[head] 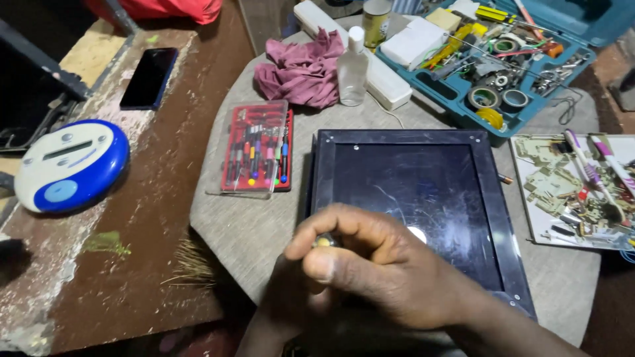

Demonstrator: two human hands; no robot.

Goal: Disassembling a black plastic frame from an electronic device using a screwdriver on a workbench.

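A black framed screen panel (410, 185) lies flat on a grey cloth-covered round table (245, 225). My right hand (377, 271) is curled over the panel's near left corner. Its thumb and fingers pinch a small tool with a yellowish end cap (323, 241), most of which is hidden. My left hand (281, 311) sits under the right one at the table's near edge, and its fingers are covered. An open red case of small screwdrivers (256, 151) lies left of the panel.
Behind the panel are a maroon rag (301, 66), a clear bottle (352, 66), a white power strip (390, 82) and an open teal toolbox (529, 59). A white tray of parts with toothbrushes (575, 192) sits right. A phone (149, 78) and a blue-white round device (69, 165) lie left.
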